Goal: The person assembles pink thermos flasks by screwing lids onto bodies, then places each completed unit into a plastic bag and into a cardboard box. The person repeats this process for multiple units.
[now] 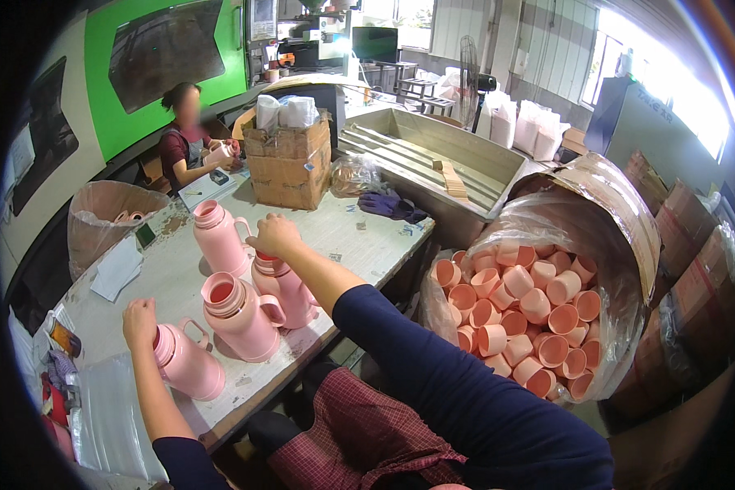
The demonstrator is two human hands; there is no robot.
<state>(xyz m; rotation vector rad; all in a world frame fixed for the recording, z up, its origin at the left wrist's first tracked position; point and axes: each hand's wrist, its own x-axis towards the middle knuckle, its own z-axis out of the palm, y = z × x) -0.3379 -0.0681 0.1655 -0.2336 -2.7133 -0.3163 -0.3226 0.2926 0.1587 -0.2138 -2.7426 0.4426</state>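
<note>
Several pink thermos jugs with side handles stand on the worktable (175, 286). My left hand (141, 323) is closed, with curled fingers, right above the neck of the nearest-left thermos jug (189, 363); what it holds, if anything, is hidden. My right hand (276, 235) is closed above the mouth of the right thermos jug (287, 292), its forearm passing across that jug; the fingertips hide what is in them. Between my hands stands a front thermos jug (245, 322) with an uncovered reddish mouth. Farther back is another thermos jug (219, 237), also uncovered, close to my right fingers.
To my right, a large plastic-lined container (621, 212) holds many pink cups (535, 306). A cardboard box (290, 167) and purple gloves (390, 205) lie along the table's far side. Across the table a person (189, 143) handles a pale pink thing. Clear plastic bags (114, 416) are at left.
</note>
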